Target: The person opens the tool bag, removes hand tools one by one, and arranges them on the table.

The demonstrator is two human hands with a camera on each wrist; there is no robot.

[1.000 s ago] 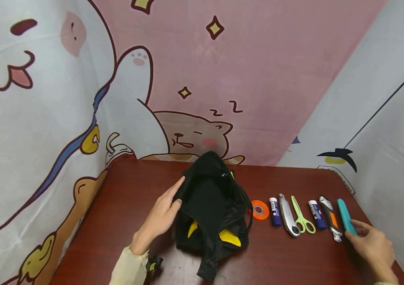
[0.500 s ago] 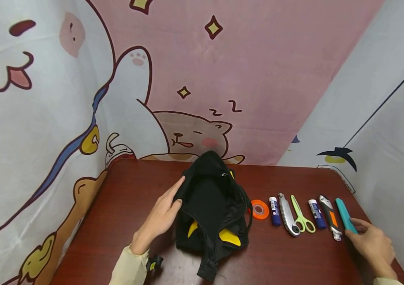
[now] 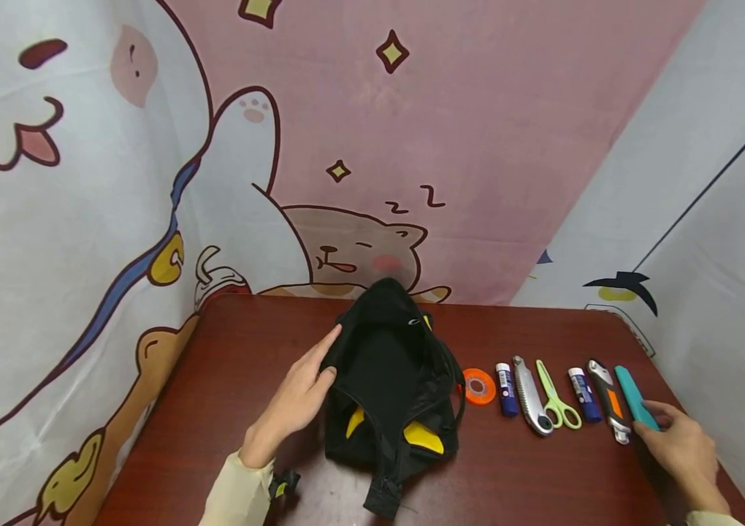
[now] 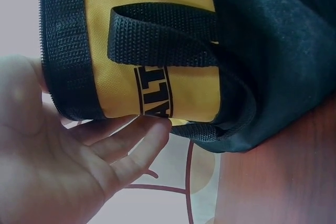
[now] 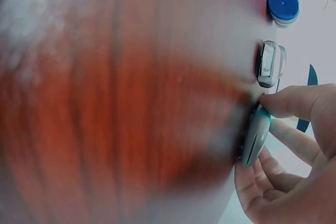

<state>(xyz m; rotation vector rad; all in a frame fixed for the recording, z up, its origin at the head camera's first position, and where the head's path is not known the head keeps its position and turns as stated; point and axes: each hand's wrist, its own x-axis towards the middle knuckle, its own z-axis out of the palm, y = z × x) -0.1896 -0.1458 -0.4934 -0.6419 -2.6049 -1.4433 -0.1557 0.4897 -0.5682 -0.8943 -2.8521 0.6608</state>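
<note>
A black bag with yellow patches stands with its mouth open in the head view. My left hand holds its left rim. In the left wrist view, the fingers lie against the bag's yellow side, below a black webbing loop, and the thumb is mostly hidden behind the zip edge. At the far right, my right hand grips the near end of a long, slim teal object between thumb and fingers. The right wrist view shows its rounded, slotted end low at the table; its kind I cannot tell.
Left of the teal object lie an orange-and-grey utility knife, a glue stick, green scissors, a grey utility knife, another glue stick and an orange tape roll. A printed cloth hangs behind the table.
My right hand has shifted slightly leftward with the teal object, bringing it closer to the orange-and-grey utility knife. The left hand and the bag have stayed in place.
</note>
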